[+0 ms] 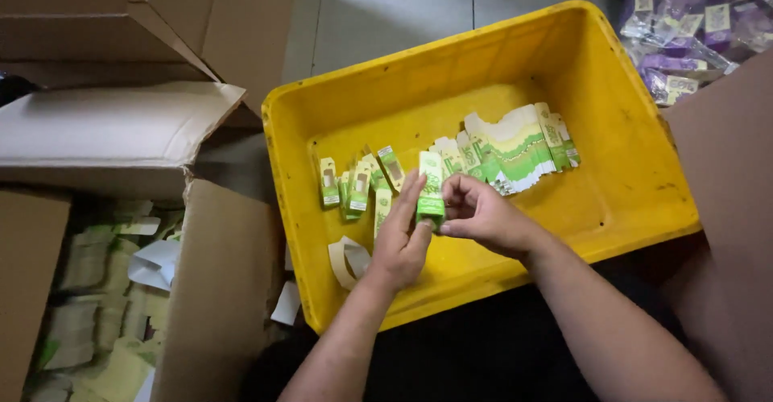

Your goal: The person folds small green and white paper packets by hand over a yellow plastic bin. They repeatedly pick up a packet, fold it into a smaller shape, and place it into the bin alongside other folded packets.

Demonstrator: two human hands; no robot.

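Observation:
Both my hands meet over the near side of a yellow plastic crate (620,128). My left hand (400,245) and my right hand (483,217) together hold one small green and white carton (431,188), upright between the fingers. Inside the crate, several finished small green cartons (354,184) stand in a loose group at the left. A fanned stack of flat green and white carton blanks (515,148) lies to the right of them. A curled paper strip (345,259) rests on the crate floor under my left wrist.
An open brown cardboard box (217,289) at the left holds bundles of pale green flat cartons (88,289). More cardboard flaps (121,128) lie behind it. Purple packets in clear plastic (692,23) sit at the top right, on a grey tiled floor (386,15).

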